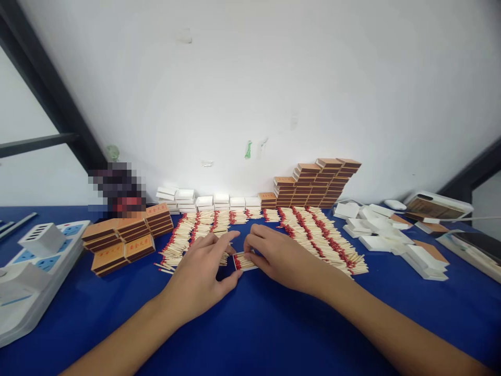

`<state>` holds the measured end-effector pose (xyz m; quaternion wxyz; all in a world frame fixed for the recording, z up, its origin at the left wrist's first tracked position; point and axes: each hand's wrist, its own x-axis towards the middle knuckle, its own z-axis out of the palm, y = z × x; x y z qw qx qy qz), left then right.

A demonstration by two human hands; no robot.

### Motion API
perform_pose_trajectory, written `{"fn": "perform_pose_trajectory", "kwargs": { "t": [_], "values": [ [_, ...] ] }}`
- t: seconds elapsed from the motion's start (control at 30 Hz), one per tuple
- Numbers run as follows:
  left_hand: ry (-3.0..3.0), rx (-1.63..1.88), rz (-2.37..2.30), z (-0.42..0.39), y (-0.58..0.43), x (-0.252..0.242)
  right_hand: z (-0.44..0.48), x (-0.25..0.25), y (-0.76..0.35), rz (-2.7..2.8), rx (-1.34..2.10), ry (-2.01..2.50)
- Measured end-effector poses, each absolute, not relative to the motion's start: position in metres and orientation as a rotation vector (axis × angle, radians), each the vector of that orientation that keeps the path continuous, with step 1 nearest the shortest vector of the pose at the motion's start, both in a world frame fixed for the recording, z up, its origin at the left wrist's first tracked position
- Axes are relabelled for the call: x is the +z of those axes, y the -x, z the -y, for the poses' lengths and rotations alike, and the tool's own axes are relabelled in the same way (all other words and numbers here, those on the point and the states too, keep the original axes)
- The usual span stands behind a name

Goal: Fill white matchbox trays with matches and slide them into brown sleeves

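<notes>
A small white matchbox tray (245, 261) lies on the blue table with red-headed matches (246, 259) in it. My left hand (201, 274) is open at the tray's left side, thumb tip by its front left corner and forefinger stretched out behind it. Over the tray's right part, my right hand (279, 256) is closed, with thumb and fingertips brought together on the matches there; the fingers partly hide what they grip. Rows of loose matches (321, 240) spread behind and to the right of this hand. More loose matches (182, 237) lie behind my left hand.
Brown matchboxes (313, 188) are stacked against the wall, with others (125, 240) at the left. White trays (204, 202) stand in a row at the back. A heap of white trays (376, 230) lies right. A power strip (47, 261) sits at the left edge.
</notes>
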<state>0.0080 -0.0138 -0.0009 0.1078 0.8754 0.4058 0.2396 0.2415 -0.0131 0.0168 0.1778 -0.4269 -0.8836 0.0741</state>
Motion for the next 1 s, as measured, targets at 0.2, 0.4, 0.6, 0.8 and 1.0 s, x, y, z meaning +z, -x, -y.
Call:
{"fn": "perform_pose_trajectory", "kwargs": {
  "t": [0.2, 0.4, 0.6, 0.8, 1.0],
  "values": [
    [-2.560, 0.714, -1.197, 0.012, -0.009, -0.001, 0.009, 0.018, -0.248, 2.445, 0.213, 1.252],
    [-2.563, 0.708, -1.193, 0.014, -0.008, 0.000, 0.002, 0.023, -0.253, 2.425, 0.194, 1.319],
    [-2.566, 0.737, -1.186, 0.014, -0.008, -0.002, -0.032, 0.048, -0.284, 2.167, 0.011, 1.590],
    [-2.577, 0.724, -1.207, 0.012, -0.007, -0.003, -0.069, 0.078, -0.306, 2.182, -0.425, 1.766],
    [-2.568, 0.697, -1.193, 0.012, -0.005, 0.000, -0.099, 0.100, -0.313, 2.470, -0.487, 1.925]
  ]
}}
